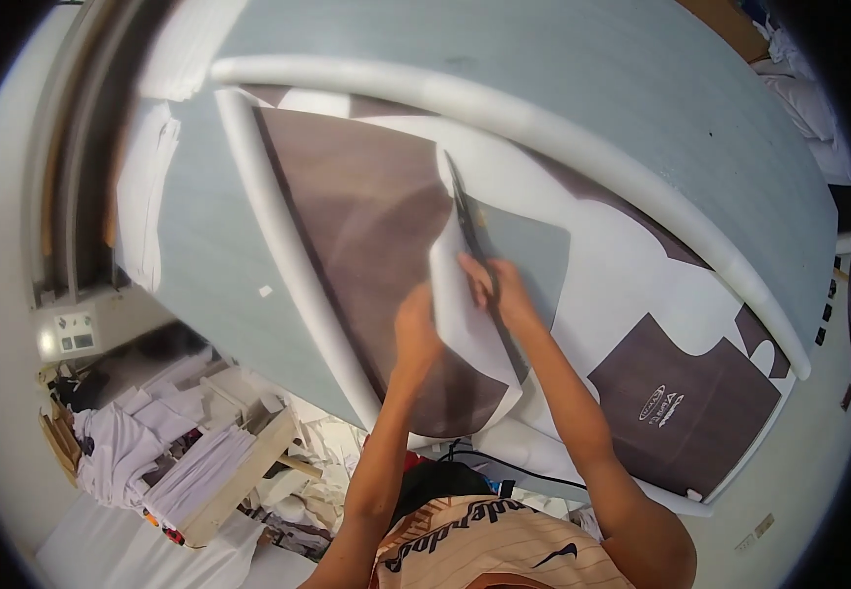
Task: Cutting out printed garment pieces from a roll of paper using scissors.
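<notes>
Lg gry-grn tbl [661,98], sm pale bench [232,489]

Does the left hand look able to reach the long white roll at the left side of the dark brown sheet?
Probably yes: only the dark brown sheet seems to lie between the left hand and the long white roll.

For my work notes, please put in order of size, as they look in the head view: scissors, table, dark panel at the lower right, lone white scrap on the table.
1. Table
2. Dark panel
3. Scissors
4. White scrap
</notes>
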`<action>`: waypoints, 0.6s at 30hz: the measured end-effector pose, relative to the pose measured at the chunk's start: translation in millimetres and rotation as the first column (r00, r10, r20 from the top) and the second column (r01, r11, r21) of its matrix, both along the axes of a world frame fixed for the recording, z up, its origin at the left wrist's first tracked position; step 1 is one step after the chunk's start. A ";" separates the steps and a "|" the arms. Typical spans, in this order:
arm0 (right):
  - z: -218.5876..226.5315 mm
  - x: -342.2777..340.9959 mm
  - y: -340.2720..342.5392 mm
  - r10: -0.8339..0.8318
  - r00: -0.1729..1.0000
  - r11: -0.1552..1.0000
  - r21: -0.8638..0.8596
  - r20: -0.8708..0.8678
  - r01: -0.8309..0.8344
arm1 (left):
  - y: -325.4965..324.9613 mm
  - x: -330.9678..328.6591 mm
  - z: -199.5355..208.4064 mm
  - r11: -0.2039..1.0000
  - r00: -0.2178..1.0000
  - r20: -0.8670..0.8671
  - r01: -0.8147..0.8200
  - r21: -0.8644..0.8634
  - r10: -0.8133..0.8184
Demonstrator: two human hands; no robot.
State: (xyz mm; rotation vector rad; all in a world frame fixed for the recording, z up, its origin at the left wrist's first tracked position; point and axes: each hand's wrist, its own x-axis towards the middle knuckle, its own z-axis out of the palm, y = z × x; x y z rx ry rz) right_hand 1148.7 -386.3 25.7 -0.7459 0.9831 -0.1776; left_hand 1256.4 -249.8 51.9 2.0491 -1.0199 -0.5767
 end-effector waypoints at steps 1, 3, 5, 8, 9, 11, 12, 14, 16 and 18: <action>0.5 2.1 0.9 0.011 1.000 1.000 -0.012 -0.006 -0.012 | 0.9 -0.5 1.3 1.000 1.000 0.001 -0.004 0.000 0.004; 1.4 6.4 2.1 -0.008 1.000 0.999 -0.034 -0.015 0.007 | 5.1 -0.9 2.8 1.000 1.000 0.000 -0.022 -0.011 0.022; 3.3 11.7 0.9 -0.028 0.999 0.998 -0.058 -0.019 0.027 | 12.9 2.2 -0.2 1.000 1.000 0.010 -0.011 -0.002 0.011; 3.7 16.4 -14.0 -0.058 0.998 0.998 -0.007 0.020 0.058 | 19.2 -2.4 5.4 0.999 1.000 0.018 0.005 0.036 -0.006; 8.3 21.6 -15.6 -0.006 1.000 0.999 -0.049 0.008 0.007 | 21.6 0.3 10.6 0.997 1.000 0.031 0.001 0.080 -0.003; 13.7 23.9 -15.3 0.046 0.999 0.994 -0.097 -0.007 -0.046 | 30.6 1.1 11.6 0.990 0.993 0.118 -0.033 0.139 0.017; 15.0 20.2 -18.0 0.074 0.996 0.989 -0.122 -0.051 -0.080 | 31.7 2.6 13.9 0.976 0.980 0.195 -0.074 0.206 0.033; 15.6 15.7 -26.6 0.108 0.990 0.981 -0.149 -0.092 -0.121 | 34.1 14.8 15.5 0.962 0.975 0.214 -0.108 0.250 0.054; 21.1 8.2 -37.7 0.129 0.980 0.977 -0.151 -0.149 -0.152 | 43.0 34.1 10.5 0.982 0.927 0.368 -0.133 0.133 0.076; 0.0 -14.9 -62.0 0.144 0.989 0.988 -0.050 0.018 -0.143 | 45.6 44.7 3.1 0.978 0.945 0.313 -0.146 0.151 0.093</action>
